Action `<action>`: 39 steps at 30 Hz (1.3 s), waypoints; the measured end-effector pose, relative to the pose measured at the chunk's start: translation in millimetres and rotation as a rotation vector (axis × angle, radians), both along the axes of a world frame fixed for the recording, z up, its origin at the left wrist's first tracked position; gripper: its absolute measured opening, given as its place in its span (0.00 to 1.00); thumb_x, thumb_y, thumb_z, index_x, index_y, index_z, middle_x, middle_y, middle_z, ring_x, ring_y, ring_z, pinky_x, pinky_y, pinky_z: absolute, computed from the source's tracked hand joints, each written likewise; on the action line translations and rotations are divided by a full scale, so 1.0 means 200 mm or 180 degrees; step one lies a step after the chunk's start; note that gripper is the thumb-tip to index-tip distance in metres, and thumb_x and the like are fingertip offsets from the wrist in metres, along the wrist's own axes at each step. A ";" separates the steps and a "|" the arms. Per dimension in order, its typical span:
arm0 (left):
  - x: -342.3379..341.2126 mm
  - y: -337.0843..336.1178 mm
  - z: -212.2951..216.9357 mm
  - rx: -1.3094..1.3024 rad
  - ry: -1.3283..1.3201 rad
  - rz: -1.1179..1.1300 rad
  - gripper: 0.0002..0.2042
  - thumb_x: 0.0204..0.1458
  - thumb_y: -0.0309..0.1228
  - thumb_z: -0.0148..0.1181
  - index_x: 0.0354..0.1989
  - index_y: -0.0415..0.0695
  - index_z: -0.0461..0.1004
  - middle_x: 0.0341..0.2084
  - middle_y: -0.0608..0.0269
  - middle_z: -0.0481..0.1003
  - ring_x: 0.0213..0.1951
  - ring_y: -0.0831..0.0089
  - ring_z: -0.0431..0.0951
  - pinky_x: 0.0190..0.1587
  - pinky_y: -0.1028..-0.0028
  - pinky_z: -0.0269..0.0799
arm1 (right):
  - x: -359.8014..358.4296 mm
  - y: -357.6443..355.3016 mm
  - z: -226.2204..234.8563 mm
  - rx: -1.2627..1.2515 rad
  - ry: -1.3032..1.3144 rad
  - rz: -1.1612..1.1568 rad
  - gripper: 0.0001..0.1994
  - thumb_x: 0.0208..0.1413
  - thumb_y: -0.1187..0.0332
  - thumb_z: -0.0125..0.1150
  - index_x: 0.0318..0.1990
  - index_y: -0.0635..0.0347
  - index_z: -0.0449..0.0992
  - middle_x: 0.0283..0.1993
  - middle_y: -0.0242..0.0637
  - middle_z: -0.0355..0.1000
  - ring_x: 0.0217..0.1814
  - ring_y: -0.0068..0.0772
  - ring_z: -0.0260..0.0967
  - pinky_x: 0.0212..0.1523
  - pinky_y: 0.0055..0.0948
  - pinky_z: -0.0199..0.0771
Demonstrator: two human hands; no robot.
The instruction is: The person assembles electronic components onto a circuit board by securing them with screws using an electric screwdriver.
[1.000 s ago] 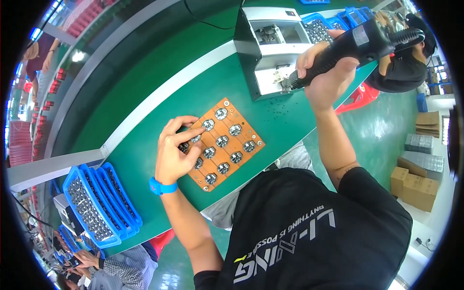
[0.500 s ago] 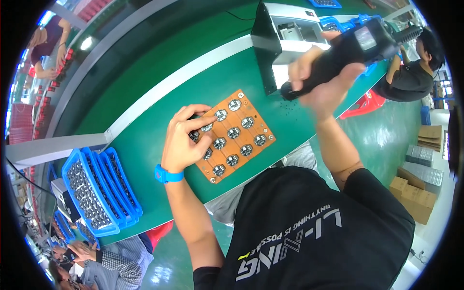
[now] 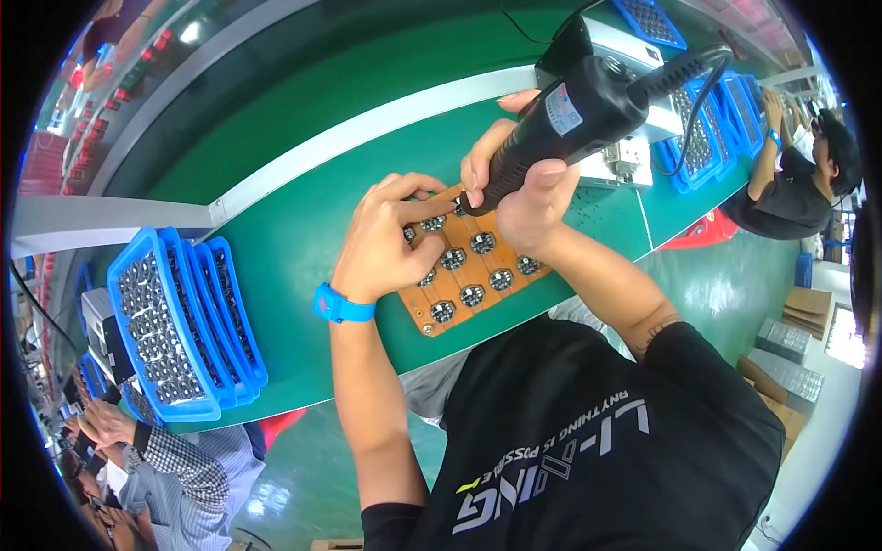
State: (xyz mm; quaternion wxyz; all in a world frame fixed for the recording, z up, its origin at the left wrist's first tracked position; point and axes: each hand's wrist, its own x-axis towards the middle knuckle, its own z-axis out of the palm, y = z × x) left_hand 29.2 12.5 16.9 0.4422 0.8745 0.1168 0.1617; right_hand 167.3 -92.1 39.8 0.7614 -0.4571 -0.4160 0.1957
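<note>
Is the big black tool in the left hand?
No, the right hand grips the black tool, while the left hand touches the orange-brown board.

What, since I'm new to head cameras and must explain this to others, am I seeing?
A wide camera on a person's head looks down, so straight edges bend. There's no robot, just two bare hands. The left hand lies over the left side of an orange board bearing round metallic parts. The right hand grips a black corded tool, tip down at the board; contact is unclear. Blue trays also sit on the green table.
</note>
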 end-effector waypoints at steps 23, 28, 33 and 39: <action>0.02 0.00 0.02 0.0176 -0.0045 -0.0125 0.15 0.33 0.23 0.58 0.34 0.38 0.82 0.37 0.57 0.78 0.38 0.58 0.75 0.40 0.65 0.74 | 0.01 0.05 -0.02 -0.0034 0.0054 0.0236 0.33 0.62 0.44 0.53 0.58 0.67 0.57 0.24 0.35 0.66 0.18 0.22 0.61 0.22 0.21 0.63; 0.00 0.01 0.01 0.0156 0.0047 -0.0143 0.20 0.34 0.19 0.52 0.38 0.38 0.82 0.43 0.55 0.78 0.42 0.59 0.76 0.40 0.68 0.77 | 0.13 -0.12 0.19 0.0088 0.0027 -0.0570 0.50 0.49 0.23 0.40 0.65 0.59 0.52 0.19 0.34 0.62 0.14 0.27 0.59 0.20 0.25 0.62; 0.02 -0.01 0.02 -0.0001 0.0063 -0.0204 0.18 0.36 0.18 0.53 0.38 0.38 0.82 0.43 0.55 0.78 0.42 0.63 0.76 0.38 0.72 0.76 | 0.45 -0.46 0.35 0.0053 -0.0258 -0.1641 0.45 0.53 0.24 0.35 0.60 0.58 0.57 0.21 0.35 0.62 0.16 0.28 0.57 0.23 0.29 0.63; 0.04 -0.02 0.01 -0.0156 0.0090 -0.0120 0.18 0.35 0.18 0.56 0.37 0.39 0.82 0.42 0.54 0.78 0.41 0.60 0.76 0.43 0.67 0.74 | 0.60 -0.55 0.27 0.0179 -0.0300 -0.1784 0.40 0.57 0.28 0.38 0.57 0.59 0.58 0.21 0.37 0.62 0.16 0.31 0.59 0.24 0.31 0.64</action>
